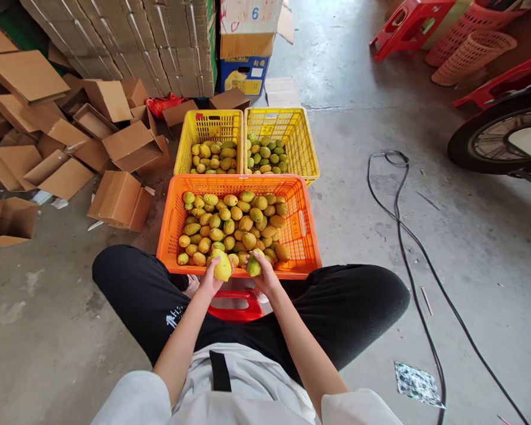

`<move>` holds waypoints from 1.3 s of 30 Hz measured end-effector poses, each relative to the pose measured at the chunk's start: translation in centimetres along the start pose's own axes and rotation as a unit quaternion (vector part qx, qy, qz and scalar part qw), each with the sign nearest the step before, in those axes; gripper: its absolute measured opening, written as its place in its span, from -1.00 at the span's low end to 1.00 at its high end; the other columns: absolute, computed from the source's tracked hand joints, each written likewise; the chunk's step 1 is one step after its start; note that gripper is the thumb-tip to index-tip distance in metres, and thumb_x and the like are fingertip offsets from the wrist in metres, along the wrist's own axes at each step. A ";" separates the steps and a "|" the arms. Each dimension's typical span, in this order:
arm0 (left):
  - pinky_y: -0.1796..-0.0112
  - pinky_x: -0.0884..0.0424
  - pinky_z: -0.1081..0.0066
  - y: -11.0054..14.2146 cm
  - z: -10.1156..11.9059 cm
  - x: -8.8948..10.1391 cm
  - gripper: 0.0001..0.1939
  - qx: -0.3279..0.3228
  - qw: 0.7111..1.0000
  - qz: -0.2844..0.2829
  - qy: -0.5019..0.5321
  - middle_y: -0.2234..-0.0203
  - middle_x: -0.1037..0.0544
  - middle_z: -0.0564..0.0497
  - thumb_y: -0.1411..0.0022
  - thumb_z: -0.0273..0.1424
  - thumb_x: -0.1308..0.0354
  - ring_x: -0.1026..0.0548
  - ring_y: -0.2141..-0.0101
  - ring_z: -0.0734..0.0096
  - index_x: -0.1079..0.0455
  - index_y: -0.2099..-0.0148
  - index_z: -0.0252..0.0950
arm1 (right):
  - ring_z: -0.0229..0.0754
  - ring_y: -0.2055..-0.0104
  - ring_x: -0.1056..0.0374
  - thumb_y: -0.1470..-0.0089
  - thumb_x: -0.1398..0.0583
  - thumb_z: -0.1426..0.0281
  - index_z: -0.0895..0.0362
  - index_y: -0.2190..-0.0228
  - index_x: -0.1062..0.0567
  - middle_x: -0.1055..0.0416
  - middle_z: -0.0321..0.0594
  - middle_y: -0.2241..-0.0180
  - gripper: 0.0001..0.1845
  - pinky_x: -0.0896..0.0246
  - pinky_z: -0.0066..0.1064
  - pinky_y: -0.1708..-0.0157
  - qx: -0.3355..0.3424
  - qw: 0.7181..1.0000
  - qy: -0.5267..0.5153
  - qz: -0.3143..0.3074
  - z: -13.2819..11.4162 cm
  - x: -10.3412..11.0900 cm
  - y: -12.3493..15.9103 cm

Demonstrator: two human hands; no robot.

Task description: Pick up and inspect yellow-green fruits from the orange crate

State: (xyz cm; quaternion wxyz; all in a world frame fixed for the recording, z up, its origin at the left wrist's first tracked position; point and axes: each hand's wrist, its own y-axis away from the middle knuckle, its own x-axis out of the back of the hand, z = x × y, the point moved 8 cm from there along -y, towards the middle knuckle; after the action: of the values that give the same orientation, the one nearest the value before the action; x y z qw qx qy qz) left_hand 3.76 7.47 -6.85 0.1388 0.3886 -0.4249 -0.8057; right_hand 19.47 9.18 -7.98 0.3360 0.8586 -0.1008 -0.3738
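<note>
My left hand [210, 278] is closed around a yellow lemon [222, 267], and my right hand [268, 277] grips a greener lemon [253, 264]. Both are held side by side, a little apart, over the near rim of an orange crate [307, 236]. Inside that crate lies a heap of yellow-green lemons [229, 226]. Behind it stand two yellow crates: the left one [183, 141] holds mostly yellow lemons [212, 154], while the right one [307, 147] has greener lemons [265, 153] at its left side.
Loose cardboard boxes [119, 198] are piled on the left, below stacked flattened cartons [119, 41]. A blue printed box [244, 74] stands behind the crates. On the right lie a black cable [400, 224] and a wheel [495, 139], with red stools [409, 26] and pink baskets [473, 56] farther back.
</note>
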 end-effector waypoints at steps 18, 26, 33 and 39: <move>-0.05 -0.58 0.24 0.0 1.0 0.5 -0.73 -0.056 0.995 0.061 0.060 0.16 -0.70 -0.10 -0.27 -0.43 -0.30 -0.65 0.01 0.16 -0.52 -0.03 -0.26 | 0.17 0.00 -0.58 0.17 -0.44 0.16 0.01 0.32 -0.54 -0.65 -0.16 0.25 -0.65 -0.57 -0.07 0.13 0.016 1.000 0.000 -0.021 -0.9 -1.1 0.5; -0.07 -0.57 0.06 0.4 0.5 -0.3 -0.72 -0.035 0.999 -0.012 0.027 0.22 -0.68 -0.12 -0.15 -0.47 -0.40 -0.67 0.05 0.04 -0.49 0.08 -0.30 | 0.02 0.28 -0.57 0.24 -0.45 0.18 0.01 0.34 -0.53 -0.58 -0.26 0.39 -0.62 -0.58 -0.04 0.18 -0.003 0.999 -0.037 -0.034 -0.8 -1.4 1.0; 0.23 -0.63 0.27 -0.7 -0.2 0.9 -0.66 -0.025 0.998 0.025 -0.047 0.39 -0.64 -0.06 -0.04 -0.42 -0.49 -0.66 0.37 0.24 -0.45 0.17 -0.32 | -0.17 0.44 -0.46 0.28 -0.46 0.24 0.03 0.36 -0.54 -0.55 -0.31 0.43 -0.63 -0.50 -0.27 0.32 -0.033 0.998 -0.033 -0.044 -0.2 -1.5 1.0; 0.23 -0.64 0.26 -0.8 0.0 1.4 -0.71 -0.020 0.998 0.058 -0.027 0.35 -0.65 -0.08 -0.18 -0.38 -0.37 -0.65 0.37 0.24 -0.45 0.07 -0.33 | 0.00 0.24 -0.58 0.20 -0.45 0.27 0.02 0.33 -0.54 -0.59 -0.28 0.38 -0.67 -0.53 -0.15 0.14 -0.020 0.999 -0.031 -0.036 -0.1 -0.8 0.6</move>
State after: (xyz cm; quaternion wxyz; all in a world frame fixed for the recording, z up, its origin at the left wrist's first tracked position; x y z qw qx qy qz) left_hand 2.89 7.16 -8.17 0.1814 0.3382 -0.4346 -0.8148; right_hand 19.01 9.13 -7.06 0.3366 0.8425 -0.0728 -0.4143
